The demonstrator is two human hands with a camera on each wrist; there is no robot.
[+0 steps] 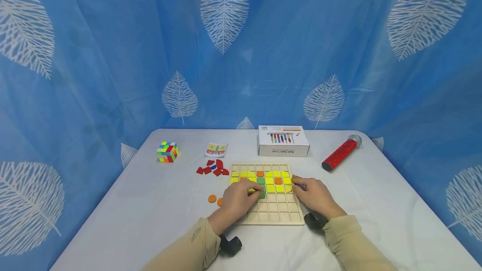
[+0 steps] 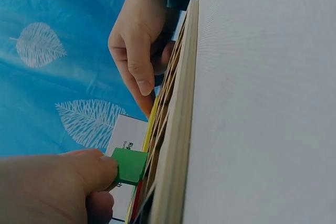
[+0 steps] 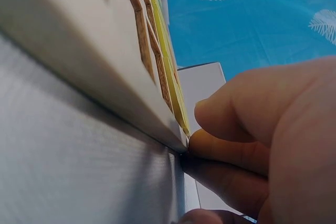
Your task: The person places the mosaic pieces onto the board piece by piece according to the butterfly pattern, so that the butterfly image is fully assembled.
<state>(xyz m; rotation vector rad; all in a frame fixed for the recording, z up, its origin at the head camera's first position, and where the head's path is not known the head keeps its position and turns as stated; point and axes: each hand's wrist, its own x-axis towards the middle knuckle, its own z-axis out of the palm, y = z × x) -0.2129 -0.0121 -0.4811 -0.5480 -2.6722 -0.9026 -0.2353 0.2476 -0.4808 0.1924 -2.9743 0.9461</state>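
Note:
My left hand pinches a green square tile between thumb and finger, tilted close over the slotted wooden board. Yellow tiles and orange discs lie in the board's upper cells, in two groups. Between these groups another green tile sits in the middle column. My right hand is at the board's right edge. There its fingertips touch the side, and the thumb stands just above, apart from them. The left hand hides some of the left yellow group.
Loose red pieces lie beyond the board's left corner, and an orange disc lies left of it. Behind are a pattern card, a puzzle cube and a white box. A red glittery tube lies at the right.

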